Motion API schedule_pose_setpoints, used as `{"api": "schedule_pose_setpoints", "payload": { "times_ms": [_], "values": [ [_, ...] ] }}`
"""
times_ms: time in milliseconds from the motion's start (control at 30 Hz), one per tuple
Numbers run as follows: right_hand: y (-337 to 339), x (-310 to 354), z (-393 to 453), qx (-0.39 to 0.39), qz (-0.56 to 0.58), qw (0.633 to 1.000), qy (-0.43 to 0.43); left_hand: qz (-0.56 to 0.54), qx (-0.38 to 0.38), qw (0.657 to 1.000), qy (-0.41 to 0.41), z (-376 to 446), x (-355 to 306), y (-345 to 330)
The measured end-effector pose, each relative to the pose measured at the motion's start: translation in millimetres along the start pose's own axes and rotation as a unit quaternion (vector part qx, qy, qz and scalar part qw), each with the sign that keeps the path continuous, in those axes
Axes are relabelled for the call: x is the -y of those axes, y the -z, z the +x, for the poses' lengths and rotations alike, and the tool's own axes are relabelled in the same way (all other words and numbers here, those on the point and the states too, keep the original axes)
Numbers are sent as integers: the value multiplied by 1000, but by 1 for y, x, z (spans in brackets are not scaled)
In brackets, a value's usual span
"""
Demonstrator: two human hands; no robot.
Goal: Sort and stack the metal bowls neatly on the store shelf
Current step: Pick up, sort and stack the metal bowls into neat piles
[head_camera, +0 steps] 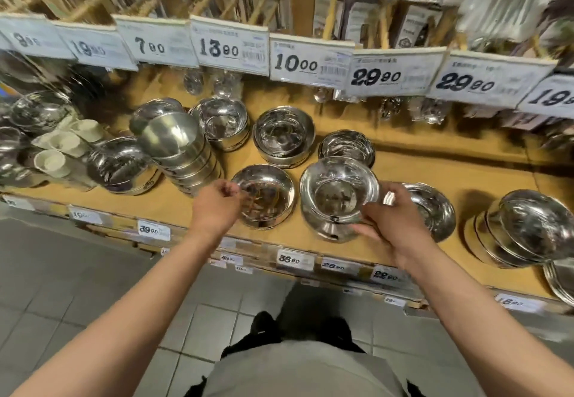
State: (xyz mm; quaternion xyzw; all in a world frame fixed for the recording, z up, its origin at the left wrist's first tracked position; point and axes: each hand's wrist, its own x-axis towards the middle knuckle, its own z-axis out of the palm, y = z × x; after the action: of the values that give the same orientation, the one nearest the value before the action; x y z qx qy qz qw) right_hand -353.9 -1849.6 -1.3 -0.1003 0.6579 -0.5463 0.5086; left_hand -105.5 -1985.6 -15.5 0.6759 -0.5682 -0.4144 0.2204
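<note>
Your right hand (393, 219) grasps a steel bowl (338, 193), fingers (369, 210) curled round its right rim and wall; it sits tilted on top of a second bowl (329, 230) near the front edge of the wooden shelf (419, 164). Your left hand (214, 207) hovers at the left rim of a wide shallow bowl (264, 195); its fingers are curled, but blur keeps you from telling whether they pinch the rim or hold nothing.

Just right of your right hand lies another shallow bowl (431, 207). Farther back stand a small bowl (346, 146), a deeper stack (282, 136) and a second stack (222, 122). To the left, a column of nested bowls (183, 154) leans toward the right, with a low bowl (119, 165) beside it. At the far right a tilted pile of plates or lids (521, 229) rests on the shelf; you cannot tell which.

White cups (62, 148) lie at the left. Price tags (310, 61) hang above the shelf, smaller labels (290, 260) line its front edge, and grey floor tiles (77, 288) show below.
</note>
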Motion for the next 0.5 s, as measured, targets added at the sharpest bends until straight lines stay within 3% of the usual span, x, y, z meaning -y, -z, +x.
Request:
{"api": "schedule_pose_setpoints", "payload": {
  "times_ms": [67,233,400,500],
  "values": [
    [-22,-1,-3,-19,24,1000,5,24,-4,1000,19,13,15,16],
    [-66,-10,-14,-40,55,998,14,16,77,996,29,43,26,26],
    [-77,-15,-26,-57,72,995,34,69,147,987,-9,57,32,16],
    [-80,-18,-33,-67,87,993,35,30,184,982,12,66,37,13]
  ]
}}
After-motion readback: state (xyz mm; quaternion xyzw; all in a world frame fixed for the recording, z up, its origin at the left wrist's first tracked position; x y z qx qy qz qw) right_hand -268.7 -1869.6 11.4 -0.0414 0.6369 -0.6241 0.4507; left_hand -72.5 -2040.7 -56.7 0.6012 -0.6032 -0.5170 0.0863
